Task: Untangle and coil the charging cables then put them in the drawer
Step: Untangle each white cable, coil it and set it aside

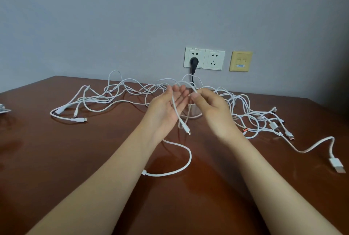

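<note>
Two bare hands are held up over a brown table [56, 159]. The left hand [168, 106] is spread open, with the palm turned up and the fingers straight. A white cable [176, 111] is laid across that palm. Its small plug [187, 129] is left hanging just below the hand, above the table. The right hand [209, 108] is held just beside the left one, and the same cable is pinched at its fingertips [194, 95]. From there the cable is bent in a loop over the left fingers.

Behind and beside the hands, a pile of tangled cables [117, 95] is spread across the table, from the left side to the right. Many loops are crossed over each other. Several plug ends are seen on the right, and a big flat plug [338, 165] is lying near the right edge. One more cable loop [177, 170] is lying on the table under the arms, close to the front.

On the grey wall [113, 17], two white sockets [214, 60] are seen side by side. A black plug [193, 61] is stuck into the left one. A yellow plate [240, 61] is fixed just to their right. Something small and white [3, 110] is seen at the far left edge of the table, but it cannot be told what it is.
</note>
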Tool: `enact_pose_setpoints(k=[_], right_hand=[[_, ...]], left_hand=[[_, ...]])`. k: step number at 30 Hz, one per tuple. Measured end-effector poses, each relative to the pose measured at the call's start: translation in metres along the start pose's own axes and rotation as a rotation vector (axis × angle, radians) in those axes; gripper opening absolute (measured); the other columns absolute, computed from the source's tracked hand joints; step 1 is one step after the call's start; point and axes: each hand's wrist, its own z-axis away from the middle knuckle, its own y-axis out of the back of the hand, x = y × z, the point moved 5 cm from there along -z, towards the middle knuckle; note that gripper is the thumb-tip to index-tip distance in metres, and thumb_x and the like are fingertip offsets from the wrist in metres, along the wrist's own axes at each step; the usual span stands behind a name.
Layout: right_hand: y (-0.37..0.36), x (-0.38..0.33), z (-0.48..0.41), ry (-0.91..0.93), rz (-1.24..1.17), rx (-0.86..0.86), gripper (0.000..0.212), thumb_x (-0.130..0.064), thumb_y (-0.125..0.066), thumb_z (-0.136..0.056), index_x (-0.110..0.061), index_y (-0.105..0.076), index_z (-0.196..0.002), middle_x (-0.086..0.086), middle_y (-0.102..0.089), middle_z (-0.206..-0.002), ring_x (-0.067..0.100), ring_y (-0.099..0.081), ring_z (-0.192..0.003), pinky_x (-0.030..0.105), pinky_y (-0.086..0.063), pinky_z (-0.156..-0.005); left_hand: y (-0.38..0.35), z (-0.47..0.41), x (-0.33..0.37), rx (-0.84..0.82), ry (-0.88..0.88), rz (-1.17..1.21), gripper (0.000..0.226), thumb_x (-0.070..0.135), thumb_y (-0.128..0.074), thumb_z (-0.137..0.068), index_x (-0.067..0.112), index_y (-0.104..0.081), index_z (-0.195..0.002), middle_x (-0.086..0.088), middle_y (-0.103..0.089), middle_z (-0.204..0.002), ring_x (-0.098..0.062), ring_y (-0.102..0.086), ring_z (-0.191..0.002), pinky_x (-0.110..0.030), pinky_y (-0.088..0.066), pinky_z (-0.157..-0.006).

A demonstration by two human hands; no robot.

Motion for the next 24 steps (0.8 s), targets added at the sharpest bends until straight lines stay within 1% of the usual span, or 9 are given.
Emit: enact_pose_setpoints(k=[2, 7, 10, 13, 15, 17, 20, 22, 24], right_hand=[[-0.002, 0.0, 0.001, 0.001, -0.031, -0.032, 0.03, -0.017, -0.051, -0.095, -0.023, -0.055, -0.066, -0.01, -0.052, -0.056, 0.018, -0.049, -0.063, 0.033, -0.041, -0.069], [-0.001, -0.001, 0.001, 0.046, 0.135, 0.009, 0.028, -0.025, -0.052, -0.094, -0.031, -0.053, -0.066, -0.014, -0.049, -0.047, 0.007, -0.042, -0.052, 0.03, -0.037, -0.06], [-0.007, 0.001, 0.003, 0.043, 0.219, -0.068, 0.029, -0.026, -0.043, -0.098, -0.023, -0.051, -0.071, -0.008, -0.047, -0.05, 0.018, -0.048, -0.062, 0.038, -0.044, -0.072], [-0.021, 0.009, 0.008, 0.001, 0.267, -0.187, 0.037, -0.029, -0.037, -0.1, -0.026, -0.045, -0.064, -0.01, -0.05, -0.052, 0.024, -0.054, -0.071, 0.044, -0.046, -0.08], [-0.025, 0.015, 0.01, -0.04, 0.25, -0.225, 0.04, -0.028, -0.037, -0.1, -0.027, -0.046, -0.06, -0.007, -0.05, -0.044, 0.019, -0.054, -0.063, 0.042, -0.047, -0.077], [-0.025, 0.02, 0.01, -0.1, 0.151, -0.236, 0.04, -0.025, -0.037, -0.1, -0.022, -0.051, -0.063, -0.005, -0.051, -0.037, 0.011, -0.051, -0.048, 0.035, -0.044, -0.069], [-0.023, 0.02, 0.011, -0.139, 0.01, -0.202, 0.044, -0.019, -0.036, -0.101, -0.017, -0.054, -0.06, -0.002, -0.048, -0.034, 0.007, -0.045, -0.04, 0.027, -0.038, -0.061], [-0.022, 0.018, 0.011, -0.149, -0.034, -0.186, 0.046, -0.018, -0.036, -0.1, -0.018, -0.051, -0.057, -0.002, -0.046, -0.033, 0.007, -0.043, -0.038, 0.024, -0.037, -0.056], [-0.023, 0.016, 0.01, -0.156, -0.06, -0.191, 0.045, -0.018, -0.036, -0.1, -0.014, -0.052, -0.059, -0.003, -0.045, -0.034, 0.008, -0.042, -0.037, 0.022, -0.036, -0.053]], left_hand=[[0.0, 0.0, 0.002, 0.022, 0.015, 0.079, 0.033, 0.018, -0.034, -0.101, 0.006, -0.051, -0.075, -0.004, -0.068, -0.064, -0.011, -0.066, -0.068, -0.023, -0.056, -0.067], [0.005, -0.002, 0.006, 0.05, -0.01, 0.137, 0.033, 0.015, -0.035, -0.1, 0.003, -0.051, -0.075, -0.01, -0.068, -0.072, -0.015, -0.064, -0.08, -0.023, -0.051, -0.072], [0.005, -0.003, 0.005, 0.067, -0.07, 0.02, 0.032, 0.015, -0.035, -0.101, 0.003, -0.051, -0.077, -0.012, -0.065, -0.084, -0.014, -0.065, -0.077, -0.02, -0.056, -0.067], [0.003, -0.003, 0.002, 0.029, -0.118, -0.091, 0.033, 0.014, -0.032, -0.101, 0.002, -0.05, -0.076, -0.01, -0.07, -0.077, -0.014, -0.069, -0.073, -0.02, -0.057, -0.07], [0.002, -0.003, -0.001, 0.014, -0.141, -0.249, 0.034, 0.014, -0.031, -0.101, 0.004, -0.05, -0.075, -0.01, -0.07, -0.083, -0.018, -0.067, -0.083, -0.022, -0.054, -0.077], [0.001, -0.001, -0.004, 0.0, -0.144, -0.44, 0.033, 0.015, -0.03, -0.102, 0.008, -0.048, -0.075, -0.014, -0.066, -0.102, -0.019, -0.064, -0.091, -0.022, -0.053, -0.073], [-0.006, 0.007, -0.007, -0.06, -0.198, -0.703, 0.03, 0.015, -0.03, -0.102, 0.011, -0.046, -0.077, -0.014, -0.063, -0.114, -0.008, -0.062, -0.058, -0.021, -0.048, -0.044], [-0.006, 0.007, -0.008, -0.057, -0.229, -0.748, 0.028, 0.012, -0.031, -0.101, 0.011, -0.045, -0.077, -0.012, -0.063, -0.112, 0.0, -0.046, -0.038, -0.015, -0.039, -0.043], [-0.004, 0.006, -0.01, -0.061, -0.233, -0.747, 0.022, 0.015, -0.033, -0.101, 0.014, -0.046, -0.083, -0.011, -0.063, -0.114, -0.005, -0.036, -0.036, -0.016, -0.034, -0.044]])
